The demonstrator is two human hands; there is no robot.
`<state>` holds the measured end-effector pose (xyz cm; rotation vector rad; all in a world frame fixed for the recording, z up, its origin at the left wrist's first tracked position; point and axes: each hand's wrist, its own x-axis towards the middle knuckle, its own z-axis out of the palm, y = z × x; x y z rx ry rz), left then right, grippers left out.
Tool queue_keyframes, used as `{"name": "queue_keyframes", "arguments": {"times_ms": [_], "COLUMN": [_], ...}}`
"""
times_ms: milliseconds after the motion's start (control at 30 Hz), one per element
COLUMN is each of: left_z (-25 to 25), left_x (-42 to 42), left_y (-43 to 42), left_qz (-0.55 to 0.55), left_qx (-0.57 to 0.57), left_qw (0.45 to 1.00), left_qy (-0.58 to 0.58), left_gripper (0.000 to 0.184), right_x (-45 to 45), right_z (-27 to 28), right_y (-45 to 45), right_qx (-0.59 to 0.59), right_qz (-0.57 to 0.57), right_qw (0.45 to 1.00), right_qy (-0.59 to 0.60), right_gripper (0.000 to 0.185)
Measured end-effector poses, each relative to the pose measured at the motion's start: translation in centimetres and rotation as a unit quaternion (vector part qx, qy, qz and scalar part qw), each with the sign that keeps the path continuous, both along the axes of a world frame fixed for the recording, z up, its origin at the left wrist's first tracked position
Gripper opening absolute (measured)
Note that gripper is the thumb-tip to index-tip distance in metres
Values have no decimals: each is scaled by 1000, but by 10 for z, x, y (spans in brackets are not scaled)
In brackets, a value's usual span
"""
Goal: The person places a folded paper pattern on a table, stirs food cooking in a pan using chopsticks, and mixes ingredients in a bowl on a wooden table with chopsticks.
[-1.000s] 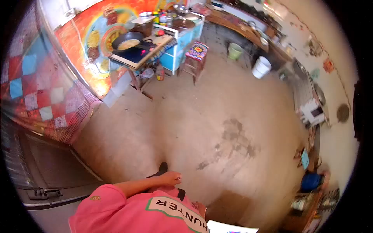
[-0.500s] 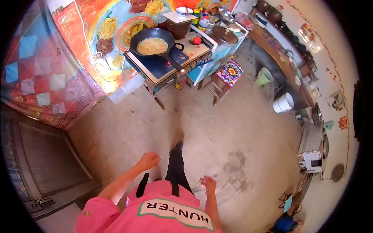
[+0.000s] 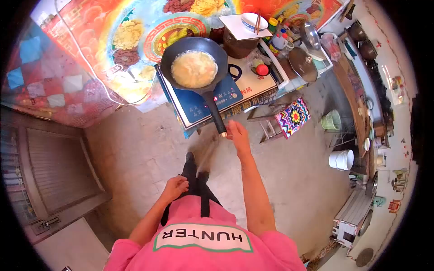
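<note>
A dark wok with pale food in bubbling liquid sits on the blue-topped induction cooker. Its long black handle points toward me. Beside the handle's end is my right hand, fingers partly spread and very close to it; I see no grip around it. My left hand hangs low in front of my body, its fingers loosely curled with nothing visible in them.
Right of the wok, a red round item sits in a small dish. Behind it, a bowl with chopsticks rests on a white board over a brown pot. A glass lid, bottles, a stool and a white bucket stand rightward.
I have stepped closer to the cooker. My right hand has risen and reached forward to the wok handle's end, while my left hand stays low near my body.
</note>
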<state>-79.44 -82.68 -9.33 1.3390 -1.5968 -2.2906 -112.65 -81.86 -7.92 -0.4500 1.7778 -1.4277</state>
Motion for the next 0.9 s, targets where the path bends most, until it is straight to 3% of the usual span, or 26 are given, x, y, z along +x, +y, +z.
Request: {"name": "queue_keyframes", "arguments": {"times_ms": [200,267,367,433,500,567,600,700,900], "left_z": [15,29,51,62,55,60,52,69,73], "left_x": [-76,-96,-124,-145,-165,-186,-193,-231,-278], "left_y": [-64,-83,-103,-109,-109,-105,-100,-88,-72], "left_qz": [-30,-19,0,35,76,136,147,252,389], "left_qx": [73,102,128,162,173,189,173,167,119], "left_qw": [995,992,988,982,977,968,969,950,913], "left_qy": [56,76,85,90,97,89,92,80,17], "left_gripper": [28,29,34,38,50,55,63,61,38], "right_x": [-28,-71,-128,-190,-236,-274,-294,-333,-364], "right_z": [12,7,92,117,147,172,174,173,149], "right_y": [-26,-30,-66,-97,-139,-177,-196,-236,-262], "right_qx": [-8,-9,-10,2,-66,-39,-38,-34,-14], "right_qz": [-70,-59,-49,-11,15,60,89,177,268], "right_qw": [997,982,925,855,755,694,675,647,612], "right_qy": [6,179,375,519,653,716,731,741,744], "right_gripper": [27,27,29,37,53,64,68,74,68]}}
